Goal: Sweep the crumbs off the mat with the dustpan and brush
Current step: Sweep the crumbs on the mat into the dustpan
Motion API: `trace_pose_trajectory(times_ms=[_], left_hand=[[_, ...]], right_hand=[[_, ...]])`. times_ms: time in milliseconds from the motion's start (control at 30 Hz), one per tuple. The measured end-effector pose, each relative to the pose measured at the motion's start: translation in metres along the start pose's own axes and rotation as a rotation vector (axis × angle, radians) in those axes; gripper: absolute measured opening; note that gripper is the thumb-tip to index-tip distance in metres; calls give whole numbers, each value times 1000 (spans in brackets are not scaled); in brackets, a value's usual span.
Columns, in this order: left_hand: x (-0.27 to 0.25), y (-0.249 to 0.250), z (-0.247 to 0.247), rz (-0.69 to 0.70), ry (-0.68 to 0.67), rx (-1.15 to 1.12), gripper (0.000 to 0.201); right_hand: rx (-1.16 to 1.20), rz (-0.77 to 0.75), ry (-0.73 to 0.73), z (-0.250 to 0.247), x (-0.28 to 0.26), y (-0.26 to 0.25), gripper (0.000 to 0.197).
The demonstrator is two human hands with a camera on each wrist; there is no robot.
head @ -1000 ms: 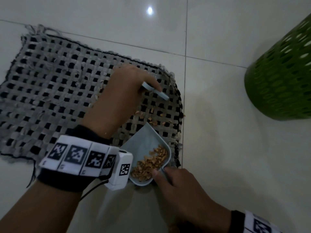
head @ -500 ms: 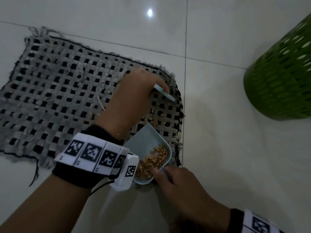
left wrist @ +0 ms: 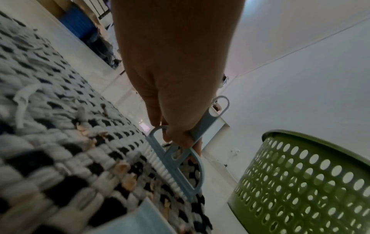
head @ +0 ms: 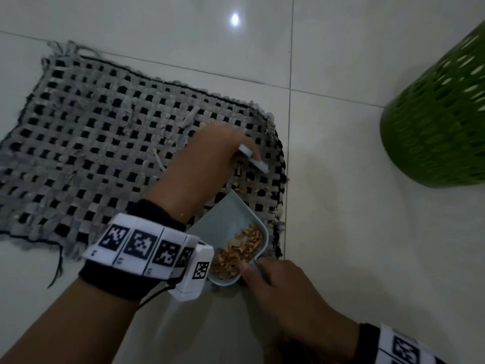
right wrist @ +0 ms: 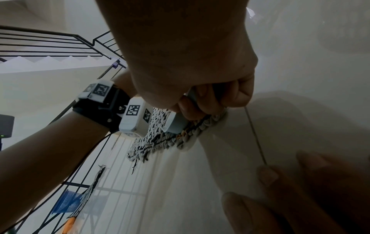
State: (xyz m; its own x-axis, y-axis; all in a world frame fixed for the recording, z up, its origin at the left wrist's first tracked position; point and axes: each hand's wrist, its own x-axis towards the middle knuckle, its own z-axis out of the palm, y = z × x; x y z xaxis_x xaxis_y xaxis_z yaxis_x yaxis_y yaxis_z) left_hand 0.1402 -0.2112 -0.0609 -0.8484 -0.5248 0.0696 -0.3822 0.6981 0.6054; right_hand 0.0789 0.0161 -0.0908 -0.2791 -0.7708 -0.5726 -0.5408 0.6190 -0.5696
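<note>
A grey and black woven mat (head: 99, 143) lies on the pale tiled floor. My left hand (head: 217, 151) grips a small light-blue brush (head: 253, 158) over the mat's right part; its white bristles (left wrist: 162, 167) touch the weave. A few tan crumbs (head: 244, 189) lie between the brush and the light-blue dustpan (head: 231, 222), whose front lip rests on the mat's near right corner. A heap of crumbs (head: 236, 252) sits in the pan's back. My right hand (head: 265, 277) holds the dustpan's handle (right wrist: 193, 95), fingers curled round it.
A green perforated plastic basket (head: 441, 122) stands on the floor to the right of the mat, also close in the left wrist view (left wrist: 308, 182). Stair railings (right wrist: 60, 45) show in the right wrist view. Loose frayed strips (head: 160, 158) stick up from the mat.
My left hand with the brush has moved nearer, toward the dustpan, over the crumbs. The dustpan and right hand have stayed in place.
</note>
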Motion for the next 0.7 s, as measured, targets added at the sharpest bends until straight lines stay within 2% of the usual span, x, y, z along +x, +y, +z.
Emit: trace_pose_trajectory(times_ms=[67, 133, 233, 333, 367, 433, 533, 633, 700], left_hand=[[-7, -6, -9, -78, -91, -4, 41], [-13, -8, -20, -102, -94, -34, 41], [-10, -1, -20, -14, 53, -45, 38], [3, 10, -1, 90, 52, 15, 40], [5, 9, 3, 70, 7, 35, 41], [-1, 4, -1, -68, -123, 20, 34], [-18, -7, -23, -171, -143, -59, 18], [-14, -4, -27, -115, -48, -5, 31], [-4, 9, -16, 22, -23, -28, 41]], right_hand=[[7, -7, -3, 1, 1, 2, 58], [10, -6, -5, 2, 0, 3, 58], [6, -6, 0, 2, -1, 4, 57], [1, -9, -14, 2, 0, 3, 59], [-3, -12, -15, 2, 0, 4, 59], [2, -16, -12, 1, 0, 4, 59], [13, -12, -8, 1, -1, 6, 59], [7, -19, -10, 2, -2, 7, 59], [-1, -23, -15, 2, -1, 8, 59]])
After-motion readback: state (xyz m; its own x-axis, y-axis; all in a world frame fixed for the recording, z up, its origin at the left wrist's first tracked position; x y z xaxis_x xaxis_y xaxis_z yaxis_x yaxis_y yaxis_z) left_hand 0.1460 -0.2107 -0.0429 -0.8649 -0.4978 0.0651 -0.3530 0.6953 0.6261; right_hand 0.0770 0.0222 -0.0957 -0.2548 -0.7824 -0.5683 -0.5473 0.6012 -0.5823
